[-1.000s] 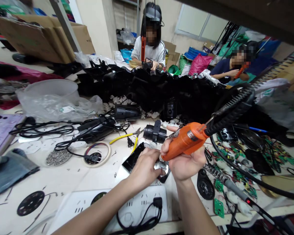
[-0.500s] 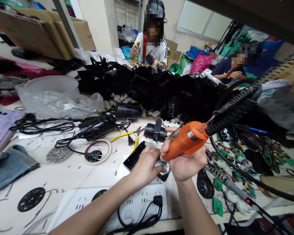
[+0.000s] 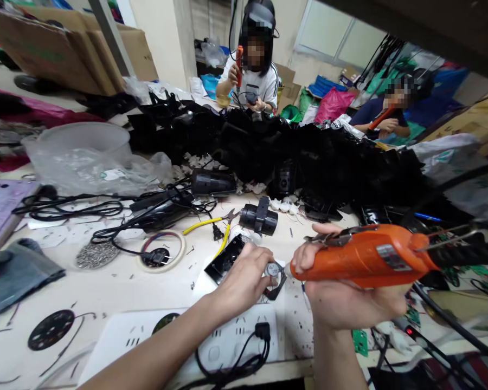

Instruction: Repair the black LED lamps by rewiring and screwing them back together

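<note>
My right hand (image 3: pixel 341 292) is wrapped round an orange electric screwdriver (image 3: pixel 358 257), tilted nearly level with its nose pointing left. Close to that nose, my left hand (image 3: pixel 244 273) pinches a small round silver motor (image 3: pixel 272 270) between thumb and fingers. A black angular bracket-like part (image 3: pixel 277 290) sits at the motor; whether the two are joined I cannot tell. Beside the left fingers lies an open black housing (image 3: pixel 228 259), partly covered by the hand. Just behind is a black cylindrical part with a crosspiece (image 3: pixel 260 216).
Yellow-handled pliers (image 3: pixel 205 225), a tape roll (image 3: pixel 179 254) and a heap of screws (image 3: pixel 97 254) lie at left. A white power strip (image 3: pixel 211 346) runs under my left forearm. Black parts (image 3: pixel 236 141) are piled behind. Two people work across the table.
My right hand has swung the screwdriver from upright-tilted to nearly level, moving its body right and down. The motor in my left hand now shows more fully. My left hand has barely moved.
</note>
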Demonstrator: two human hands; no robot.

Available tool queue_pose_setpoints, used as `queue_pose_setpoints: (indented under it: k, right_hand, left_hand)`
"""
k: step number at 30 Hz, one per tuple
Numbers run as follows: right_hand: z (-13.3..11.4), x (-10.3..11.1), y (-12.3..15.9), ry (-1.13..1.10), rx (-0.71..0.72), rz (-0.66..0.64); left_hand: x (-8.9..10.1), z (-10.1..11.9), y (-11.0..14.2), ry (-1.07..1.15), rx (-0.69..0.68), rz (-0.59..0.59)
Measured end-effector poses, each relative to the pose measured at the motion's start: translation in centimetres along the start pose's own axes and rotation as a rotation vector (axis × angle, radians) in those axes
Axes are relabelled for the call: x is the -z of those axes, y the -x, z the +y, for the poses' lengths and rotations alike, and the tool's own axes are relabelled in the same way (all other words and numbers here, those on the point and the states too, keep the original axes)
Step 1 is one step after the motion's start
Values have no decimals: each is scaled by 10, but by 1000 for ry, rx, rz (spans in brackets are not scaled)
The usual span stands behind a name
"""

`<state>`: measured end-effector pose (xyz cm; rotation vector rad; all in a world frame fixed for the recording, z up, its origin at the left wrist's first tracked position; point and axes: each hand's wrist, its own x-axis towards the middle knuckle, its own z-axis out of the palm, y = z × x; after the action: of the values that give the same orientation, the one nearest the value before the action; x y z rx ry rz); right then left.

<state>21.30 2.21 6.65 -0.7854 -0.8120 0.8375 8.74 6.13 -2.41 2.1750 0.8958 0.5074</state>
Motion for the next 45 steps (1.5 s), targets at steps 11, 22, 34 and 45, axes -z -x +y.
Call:
queue_pose_setpoints:
  k: [11,22,34,45]
  right_hand:
    - [16,15,14,13,-49,34]
    - [-3,7,4,-41,8,-28]
    - [32,-4,-5,-78,-73,-99]
    - [36,-9,-12,-7,-127,-92]
  left_hand:
    - [-1,0,2,-223,-134,-18]
    - [-3,-5,0,-103,-102,44]
    - [-2,-7,-4,12,-37,62]
    - [-2,-7,-6,16,-18,53]
